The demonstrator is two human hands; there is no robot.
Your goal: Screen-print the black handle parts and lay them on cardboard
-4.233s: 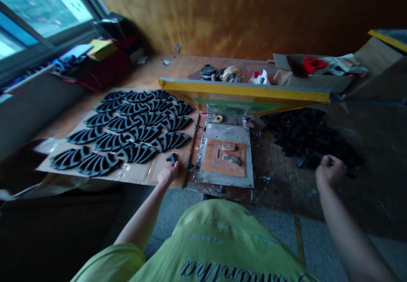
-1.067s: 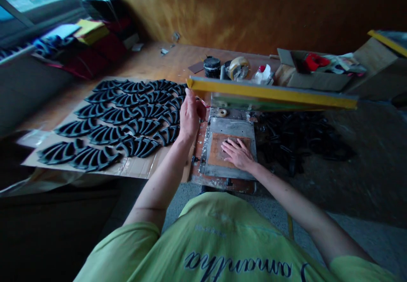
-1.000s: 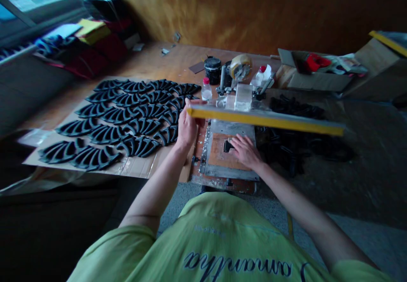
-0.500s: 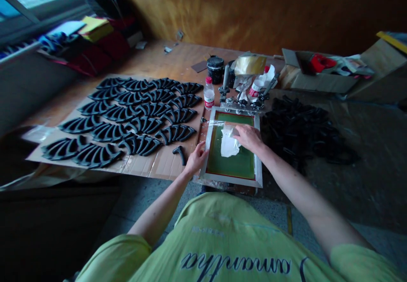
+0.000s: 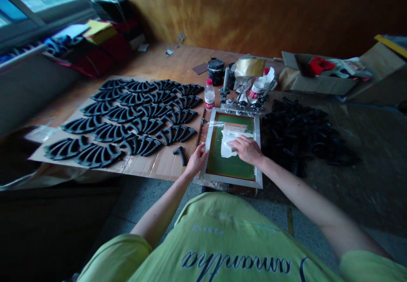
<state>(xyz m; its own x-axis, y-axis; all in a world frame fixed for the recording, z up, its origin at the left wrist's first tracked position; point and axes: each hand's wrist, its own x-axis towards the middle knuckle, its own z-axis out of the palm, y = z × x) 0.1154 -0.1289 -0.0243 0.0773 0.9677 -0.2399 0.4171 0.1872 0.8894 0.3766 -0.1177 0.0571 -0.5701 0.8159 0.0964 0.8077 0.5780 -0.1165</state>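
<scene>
A silver-edged screen-printing frame (image 5: 258,163) with green mesh lies flat in front of me. At its left edge, my left hand (image 5: 197,159) has its fingers closed against the rim. Over the middle of the mesh, my right hand (image 5: 248,149) pinches a crumpled white cloth or paper (image 5: 227,144); its fingertips are partly hidden. Just beyond lies a squeegee with a wooden handle (image 5: 235,126), untouched on the mesh. Metal hinge clamps (image 5: 243,104) hold the frame's far end. One loose black curved part (image 5: 181,154) rests left of my left hand.
Rows of black curved parts (image 5: 144,125) cover a cardboard sheet (image 5: 152,168) on the left. A heap of similar black pieces (image 5: 305,133) lies to the right. Behind the frame stand a red-capped bottle (image 5: 209,95) and a black tub (image 5: 215,71). An open carton (image 5: 321,82) sits back right.
My right hand has drawn back towards me, off the squeegee area and onto the white cloth or paper. The squeegee's wooden handle now shows. My left hand stays at the frame's edge.
</scene>
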